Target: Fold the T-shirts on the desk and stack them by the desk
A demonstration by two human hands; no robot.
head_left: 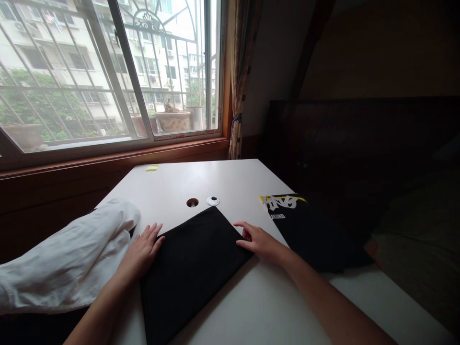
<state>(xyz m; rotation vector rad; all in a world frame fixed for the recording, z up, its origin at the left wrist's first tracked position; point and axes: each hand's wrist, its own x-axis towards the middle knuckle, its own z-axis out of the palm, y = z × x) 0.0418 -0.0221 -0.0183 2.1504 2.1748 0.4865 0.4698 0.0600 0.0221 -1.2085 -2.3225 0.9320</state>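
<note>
A folded black garment (pixel 194 268) lies flat on the white table, its one corner pointing away from me. My left hand (pixel 145 244) rests at the garment's left edge, palm down with fingers stretched out. At the right corner is my right hand (pixel 253 242), index finger and thumb apart at the edge and the other fingers curled under. No cloth shows between that thumb and finger. Left of my left hand lies a rumpled white garment (pixel 75 258). To the right, a black garment with white and yellow print (pixel 309 235) hangs partly over the table's side.
The white table (pixel 201 177) has a round cable hole (pixel 192 203) and a round silver cover (pixel 213 201) beyond the black garment. A yellow sticker (pixel 151 167) is near the far edge. Behind stand a barred window (pixel 143 72) and a tied curtain (pixel 240 96).
</note>
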